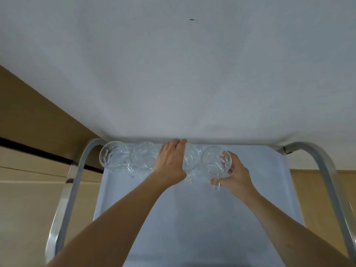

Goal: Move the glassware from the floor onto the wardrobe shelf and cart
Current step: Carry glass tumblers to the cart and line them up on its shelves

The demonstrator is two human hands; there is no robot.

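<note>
Several clear glass mugs stand in a row along the far edge of the cart's pale blue lower tray [192, 218]. The leftmost mug [113, 157] and the second mug [143, 158] stand free. My left hand [170, 163] wraps the left side of the third mug [190, 158]. My right hand [236, 175] holds the rightmost mug [214, 160] by its handle and side, at the right end of the row. The mugs touch or nearly touch one another.
A white upper surface [173, 74] overhangs the far end of the tray, just above the mugs. Curved metal cart rails run down the left [71, 182] and the right [327, 180]. Tan floor [28, 189] lies on both sides.
</note>
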